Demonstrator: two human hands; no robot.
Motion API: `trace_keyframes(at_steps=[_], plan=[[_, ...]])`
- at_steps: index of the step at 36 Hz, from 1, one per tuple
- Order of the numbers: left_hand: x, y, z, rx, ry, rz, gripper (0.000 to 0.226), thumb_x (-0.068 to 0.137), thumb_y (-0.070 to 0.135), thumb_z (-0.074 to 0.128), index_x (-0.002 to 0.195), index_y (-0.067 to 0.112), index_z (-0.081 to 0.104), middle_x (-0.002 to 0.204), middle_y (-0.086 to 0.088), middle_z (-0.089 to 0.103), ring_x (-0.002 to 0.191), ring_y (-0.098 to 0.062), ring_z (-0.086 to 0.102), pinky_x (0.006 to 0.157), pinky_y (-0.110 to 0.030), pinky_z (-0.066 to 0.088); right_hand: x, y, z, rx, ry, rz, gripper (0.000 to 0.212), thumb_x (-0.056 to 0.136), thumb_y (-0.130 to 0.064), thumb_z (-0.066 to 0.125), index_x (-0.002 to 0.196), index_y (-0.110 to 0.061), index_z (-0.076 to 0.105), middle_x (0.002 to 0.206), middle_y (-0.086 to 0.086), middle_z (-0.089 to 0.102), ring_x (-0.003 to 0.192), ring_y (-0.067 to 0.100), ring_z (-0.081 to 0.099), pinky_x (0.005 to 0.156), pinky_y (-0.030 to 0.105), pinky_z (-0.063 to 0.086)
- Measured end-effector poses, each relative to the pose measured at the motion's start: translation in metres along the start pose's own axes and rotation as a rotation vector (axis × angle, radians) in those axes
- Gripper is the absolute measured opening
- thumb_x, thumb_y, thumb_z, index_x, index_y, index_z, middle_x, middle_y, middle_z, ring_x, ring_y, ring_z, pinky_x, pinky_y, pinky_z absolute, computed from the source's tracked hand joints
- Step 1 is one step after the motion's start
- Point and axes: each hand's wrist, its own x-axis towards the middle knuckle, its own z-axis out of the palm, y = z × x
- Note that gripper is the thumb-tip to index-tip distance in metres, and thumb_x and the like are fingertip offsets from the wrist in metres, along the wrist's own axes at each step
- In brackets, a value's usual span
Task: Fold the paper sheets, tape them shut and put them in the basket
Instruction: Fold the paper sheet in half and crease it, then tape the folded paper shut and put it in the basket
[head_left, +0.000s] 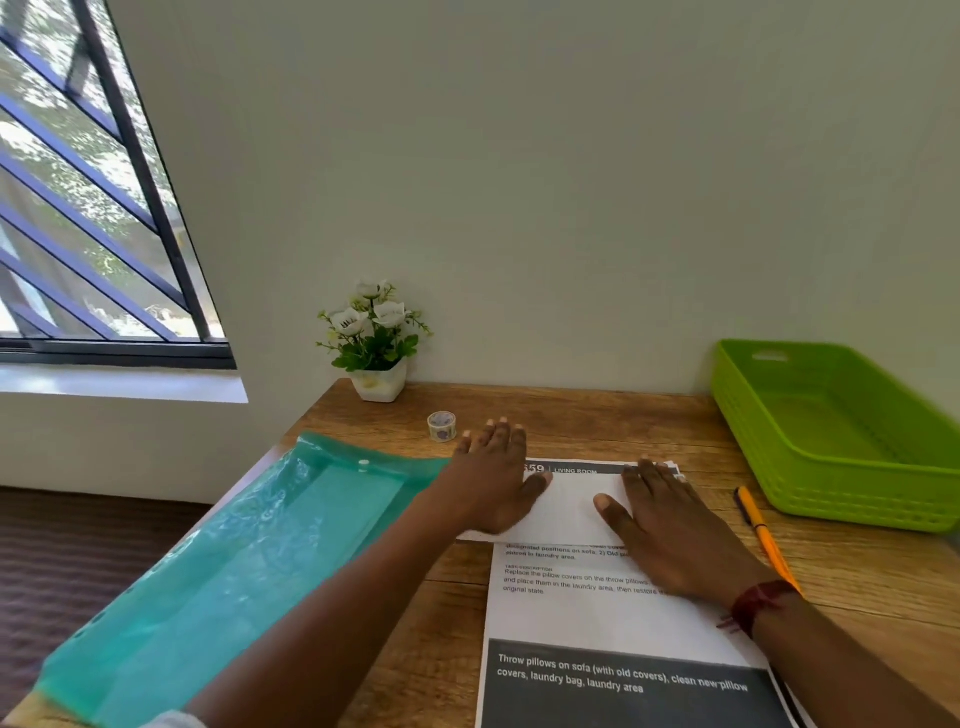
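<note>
A folded white paper sheet (574, 506) lies across the top of a stack of printed sheets (602, 618) on the wooden table (571, 421). My left hand (493, 480) presses flat on the fold's left end, fingers spread. My right hand (675, 530) lies flat on its right part. A small roll of patterned tape (442, 426) stands just beyond my left hand. The green plastic basket (831, 431) sits at the far right and looks empty.
A teal plastic document folder (223, 561) lies on the table's left side, hanging over the edge. An orange pen (763, 535) rests between the sheets and the basket. A white pot of flowers (376, 338) stands by the wall. A window is at left.
</note>
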Motion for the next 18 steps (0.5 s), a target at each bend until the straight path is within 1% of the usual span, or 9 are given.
trace_keyframes(at_steps=[2,3,4,5,7,8,11,14,18], plan=[[0.003,-0.014,-0.011,0.017,0.111,-0.020,0.065,0.103,0.048,0.030,0.154,0.008,0.022,0.160,-0.015,0.023,0.148,-0.033,0.019,0.121,-0.050,0.017,0.000,-0.002,-0.002,0.006,0.035,-0.011,0.086,0.088,-0.068,0.004,0.156,-0.014,0.010,0.164,0.009,0.006,0.151,0.022,0.000,0.121,0.036,0.001],[0.005,-0.022,-0.015,0.019,0.171,-0.045,0.054,0.103,0.042,0.035,0.145,0.009,0.038,0.150,-0.013,0.040,0.138,-0.031,0.037,0.115,-0.048,0.031,-0.001,-0.003,-0.004,0.007,0.054,-0.021,0.082,0.091,-0.066,0.007,0.155,-0.015,0.013,0.164,0.008,0.009,0.151,0.021,0.003,0.121,0.035,0.003],[0.007,-0.032,-0.018,-0.003,0.241,-0.090,0.042,0.101,0.036,0.040,0.133,0.012,0.052,0.136,-0.010,0.053,0.123,-0.026,0.051,0.104,-0.043,0.044,-0.001,-0.003,-0.005,0.018,0.074,-0.027,0.078,0.094,-0.064,0.010,0.155,-0.016,0.017,0.163,0.007,0.012,0.151,0.020,0.006,0.120,0.034,0.007],[0.010,-0.042,-0.020,-0.039,0.322,-0.150,0.031,0.099,0.030,0.044,0.118,0.014,0.062,0.121,-0.006,0.061,0.106,-0.021,0.059,0.089,-0.036,0.052,-0.002,-0.004,-0.005,0.037,0.096,-0.032,0.075,0.095,-0.063,0.012,0.154,-0.018,0.020,0.163,0.005,0.016,0.150,0.019,0.010,0.120,0.035,0.012],[0.013,-0.061,-0.021,-0.066,0.457,-0.258,0.019,0.093,0.024,0.051,0.092,0.016,0.068,0.096,-0.001,0.067,0.080,-0.014,0.061,0.064,-0.026,0.051,-0.003,-0.005,-0.007,0.074,0.144,-0.049,0.078,0.091,-0.067,0.009,0.151,-0.021,0.029,0.159,0.001,0.027,0.148,0.016,0.020,0.117,0.036,0.025],[0.015,-0.069,-0.021,-0.067,0.478,-0.296,0.017,0.091,0.023,0.054,0.085,0.016,0.068,0.089,0.000,0.067,0.074,-0.013,0.061,0.059,-0.025,0.047,-0.003,-0.006,-0.007,0.084,0.170,-0.061,0.081,0.088,-0.069,0.006,0.149,-0.022,0.033,0.156,-0.001,0.033,0.145,0.015,0.026,0.114,0.037,0.031],[0.019,-0.085,-0.024,-0.058,0.396,-0.339,0.010,0.087,0.019,0.058,0.088,0.016,0.067,0.090,-0.001,0.063,0.078,-0.017,0.058,0.063,-0.030,0.048,-0.001,-0.005,-0.008,0.089,0.254,-0.083,0.081,0.088,-0.069,0.002,0.141,-0.024,0.044,0.146,-0.004,0.045,0.135,0.014,0.039,0.108,0.034,0.037],[0.026,-0.095,-0.022,-0.019,0.315,-0.311,0.012,0.088,0.017,0.060,0.098,0.018,0.067,0.099,-0.001,0.062,0.082,-0.014,0.055,0.063,-0.027,0.044,0.000,-0.006,-0.009,0.093,0.305,-0.100,0.085,0.087,-0.072,-0.003,0.136,-0.027,0.050,0.139,-0.008,0.051,0.130,0.013,0.043,0.106,0.031,0.037],[0.033,-0.100,-0.016,0.033,0.292,-0.275,0.019,0.091,0.029,0.063,0.107,0.020,0.067,0.110,-0.002,0.060,0.095,-0.017,0.051,0.073,-0.031,0.048,-0.001,-0.007,-0.009,0.107,0.334,-0.105,0.086,0.086,-0.072,-0.003,0.134,-0.028,0.052,0.138,-0.008,0.053,0.129,0.012,0.046,0.105,0.031,0.038]])
